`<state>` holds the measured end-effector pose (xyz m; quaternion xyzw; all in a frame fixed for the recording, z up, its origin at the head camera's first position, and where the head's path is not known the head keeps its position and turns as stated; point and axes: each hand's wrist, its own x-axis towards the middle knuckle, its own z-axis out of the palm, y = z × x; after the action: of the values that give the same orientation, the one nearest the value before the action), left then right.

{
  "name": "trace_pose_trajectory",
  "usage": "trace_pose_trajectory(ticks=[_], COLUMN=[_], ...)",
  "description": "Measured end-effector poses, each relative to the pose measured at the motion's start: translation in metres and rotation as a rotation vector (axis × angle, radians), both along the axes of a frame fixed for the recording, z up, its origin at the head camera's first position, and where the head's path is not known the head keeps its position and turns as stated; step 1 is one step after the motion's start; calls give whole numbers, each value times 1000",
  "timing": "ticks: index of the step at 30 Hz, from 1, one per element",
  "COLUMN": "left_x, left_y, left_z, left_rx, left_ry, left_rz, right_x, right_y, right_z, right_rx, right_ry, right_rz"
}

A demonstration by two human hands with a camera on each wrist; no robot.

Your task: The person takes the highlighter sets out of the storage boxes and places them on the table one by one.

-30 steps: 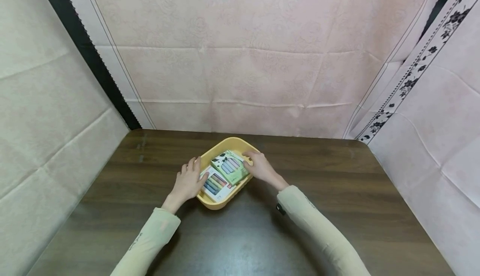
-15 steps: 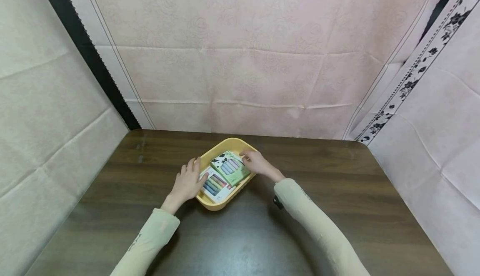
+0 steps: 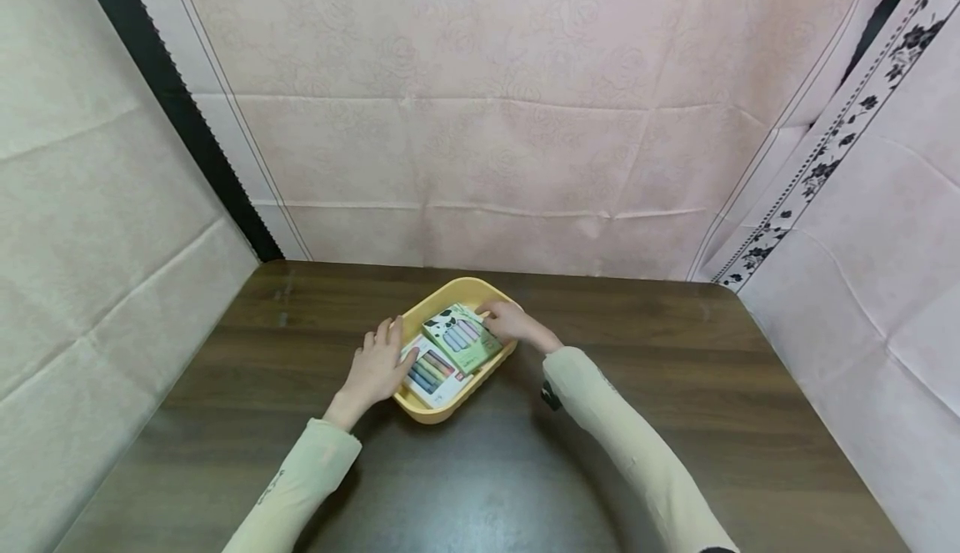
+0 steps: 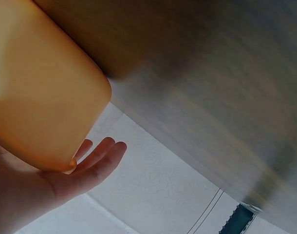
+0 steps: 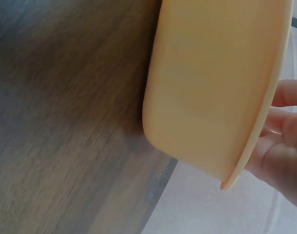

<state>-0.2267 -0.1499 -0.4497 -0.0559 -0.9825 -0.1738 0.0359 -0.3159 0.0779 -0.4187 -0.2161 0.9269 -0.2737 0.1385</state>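
A yellow plastic basket (image 3: pixel 429 415) sits on the table, with a green box (image 3: pixel 465 357) and a white box (image 3: pixel 441 394) inside. Pictures of coloured sticks cover both box tops; the green one lies partly over the white one and has a cow-patch print. My left hand (image 3: pixel 375 365) rests over the basket's left rim, fingers extended, thumb reaching in above the white box. At the green box's upper right edge, inside the rim, is my right hand (image 3: pixel 510 324) with bent fingers. Basket wall (image 5: pixel 202 87) hides its fingertips in the right wrist view; I cannot tell whether they pinch the box.
The brown wooden table (image 3: pixel 645 419) extends around the basket. A pale pink cloth (image 3: pixel 487 153) hangs behind its far edge, with light cloth panels at left and right. A dark strip (image 3: pixel 180 111) runs down the left corner.
My right hand has shifted slightly left, its fingertips moving along the green box's upper right edge, and the forearm has followed. The left hand, basket and boxes look nearly unchanged.
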Motion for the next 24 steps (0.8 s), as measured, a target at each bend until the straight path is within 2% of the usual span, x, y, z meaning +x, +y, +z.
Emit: trace_pose_trajectory(ticks=[6, 10, 19, 24], left_x=[0, 1, 0, 1], left_y=[1, 1, 0, 0], left_z=[-1, -1, -2, -1], left_rx=[-4, -1, -1, 4], left_ry=[-1, -9, -4, 4], left_rz=[1, 2, 1, 1], right_x=[-4, -7, -11, -12], right_y=[1, 0, -1, 0], right_z=[-1, -3, -4, -6], right_rx=[-45, -71, -133, -217], right_ry=[-156, -230, -336, -417], right_rz=[-25, -26, -62, -88])
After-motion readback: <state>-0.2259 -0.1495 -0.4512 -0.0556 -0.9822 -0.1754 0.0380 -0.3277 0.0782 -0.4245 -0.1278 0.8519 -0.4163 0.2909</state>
